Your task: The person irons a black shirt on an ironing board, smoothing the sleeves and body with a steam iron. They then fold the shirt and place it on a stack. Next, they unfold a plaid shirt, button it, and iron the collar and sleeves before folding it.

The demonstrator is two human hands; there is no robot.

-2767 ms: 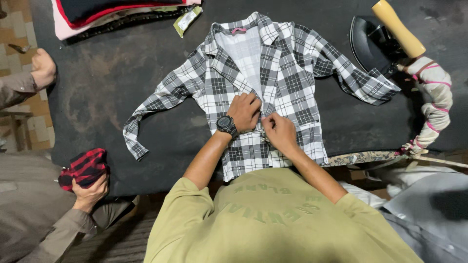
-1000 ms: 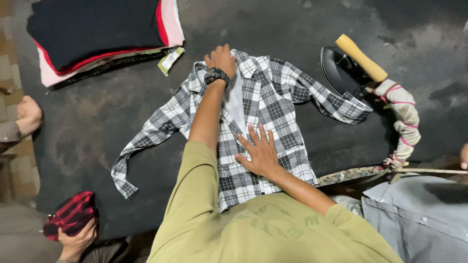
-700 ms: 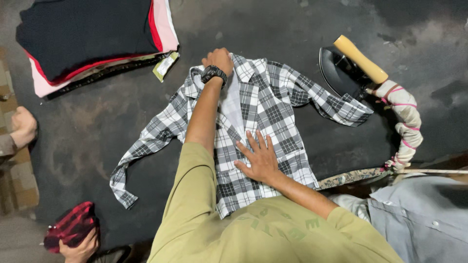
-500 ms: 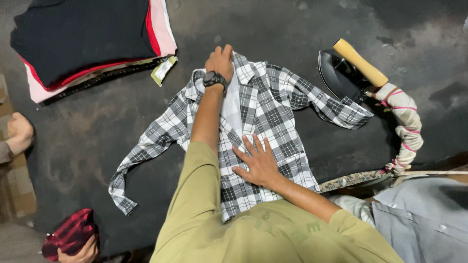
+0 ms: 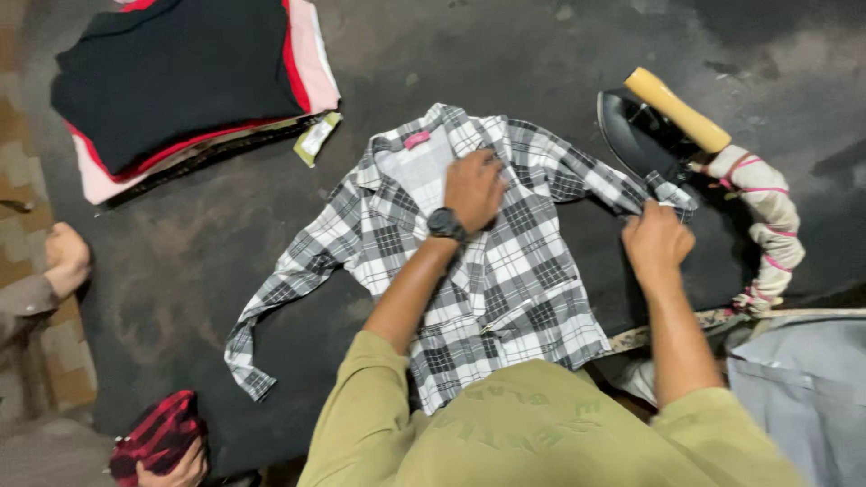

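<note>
L hand [image 5: 475, 187] flat, fingers together, pressing the plaid shirt [image 5: 505, 280] near its collar, R hand [image 5: 657, 242] pinched on the sleeve cuff beside the iron [image 5: 651, 126], shirt spread on dark table [image 5: 505, 54].

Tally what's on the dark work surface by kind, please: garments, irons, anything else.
Plaid shirt, spread flat: 1
Stack of folded garments: 1
Iron with wooden handle: 1
Cloth-wrapped cord: 1
Total: 4

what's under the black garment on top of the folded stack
Under the black garment show the edges of a red layer and a pink one, all on the dark table. The rest of the stack's layers is covered.
</note>
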